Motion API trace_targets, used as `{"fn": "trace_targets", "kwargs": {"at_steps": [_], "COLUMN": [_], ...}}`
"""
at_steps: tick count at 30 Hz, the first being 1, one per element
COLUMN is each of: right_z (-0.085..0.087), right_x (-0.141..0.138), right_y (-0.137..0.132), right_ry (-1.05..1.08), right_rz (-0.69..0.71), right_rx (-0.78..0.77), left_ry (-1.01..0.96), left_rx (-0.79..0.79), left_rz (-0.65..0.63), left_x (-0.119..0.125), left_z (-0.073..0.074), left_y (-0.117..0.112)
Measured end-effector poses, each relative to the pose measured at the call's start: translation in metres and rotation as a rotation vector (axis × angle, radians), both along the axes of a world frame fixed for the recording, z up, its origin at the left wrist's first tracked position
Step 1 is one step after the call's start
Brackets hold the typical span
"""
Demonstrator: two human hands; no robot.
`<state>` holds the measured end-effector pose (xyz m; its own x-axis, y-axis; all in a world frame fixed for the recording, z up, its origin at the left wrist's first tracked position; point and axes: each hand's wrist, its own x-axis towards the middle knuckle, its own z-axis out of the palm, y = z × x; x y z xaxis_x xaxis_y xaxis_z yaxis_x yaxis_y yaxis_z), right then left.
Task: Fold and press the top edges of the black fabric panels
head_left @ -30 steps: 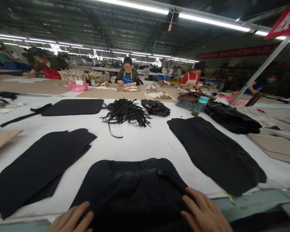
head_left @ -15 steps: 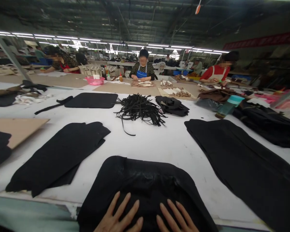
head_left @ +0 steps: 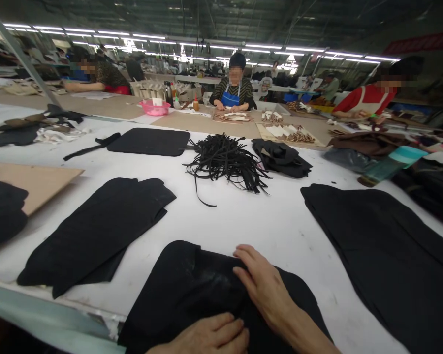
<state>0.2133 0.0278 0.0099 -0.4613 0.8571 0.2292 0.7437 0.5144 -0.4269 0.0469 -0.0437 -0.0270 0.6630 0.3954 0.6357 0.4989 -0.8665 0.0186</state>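
A black fabric piece (head_left: 184,285) lies on the white table (head_left: 243,216) right in front of me. My right hand (head_left: 264,285) reaches forward over it, fingers flat and together near its far edge. My left hand (head_left: 210,337) lies flat on the near part of the same piece, fingers pointing right. Neither hand grips anything.
More black fabric stacks lie at the left (head_left: 96,231) and right (head_left: 387,255). A pile of black strips (head_left: 225,160), a folded black bundle (head_left: 282,157), a black panel (head_left: 149,141), brown cardboard (head_left: 29,179) and a teal-capped bottle (head_left: 391,164) sit farther back. Several people work at tables beyond.
Both hands lay side by side, fingers spread, on the fabric; now the right hand has slid forward to its far edge and the left has turned sideways. The view shifted left.
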Motion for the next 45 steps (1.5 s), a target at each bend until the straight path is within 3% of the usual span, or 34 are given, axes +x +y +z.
{"fn": "trace_targets", "kwargs": {"at_steps": [2,5,9,11,13,17,25,28,31,33,35,37,39,41,43,45], "right_z": [0.003,0.005,0.009,0.011,0.012,0.012,0.0,0.005,0.016,0.023,0.028,0.029,0.029,0.03,0.032,0.039], "right_x": [-0.021,-0.04,-0.044,-0.041,-0.039,-0.044,-0.053,-0.045,-0.034,-0.029,-0.027,-0.028,-0.029,-0.028,-0.022,-0.016], "right_y": [0.02,0.038,0.048,0.051,0.051,0.047,0.035,0.039,0.048,0.052,0.053,0.054,0.056,0.063,0.071,0.076], "right_ry": [0.005,-0.087,-0.165,-0.186,-0.18,-0.12,-0.179,-0.195,-0.149,-0.141,-0.158,-0.142,-0.08,-0.061,-0.17,-0.348], "right_rz": [0.057,0.085,0.123,0.183,0.221,0.25,0.26,0.282,0.175,0.11,0.14,0.154,0.072,0.007,0.057,0.165], "right_rx": [-0.218,-0.372,-0.582,-0.613,-0.543,-0.253,0.203,0.349,0.46,0.465,0.391,0.207,-0.046,-0.2,-0.136,0.043], "left_ry": [0.002,-0.033,-0.052,-0.077,-0.077,0.042,0.149,0.163,0.169,0.167,0.159,0.169,0.165,0.156,0.134,0.088], "left_rx": [-0.023,-0.004,-0.017,-0.033,-0.04,0.029,0.03,0.029,0.034,0.035,0.033,0.024,0.021,0.027,0.038,0.047], "left_rz": [-0.021,-0.019,0.02,0.035,0.048,0.01,-0.03,-0.022,-0.014,-0.013,-0.008,-0.003,-0.001,0.008,0.028,0.066], "left_x": [0.006,0.01,0.012,0.012,0.011,0.007,0.001,0.0,-0.001,-0.001,0.0,0.0,0.001,0.002,0.005,0.008], "left_z": [-0.006,-0.024,-0.046,-0.051,-0.052,-0.05,-0.045,-0.043,-0.042,-0.042,-0.043,-0.043,-0.042,-0.04,-0.039,-0.038], "left_y": [0.007,0.011,0.008,0.007,0.006,0.009,0.012,0.013,0.013,0.013,0.013,0.012,0.012,0.013,0.013,0.014]}}
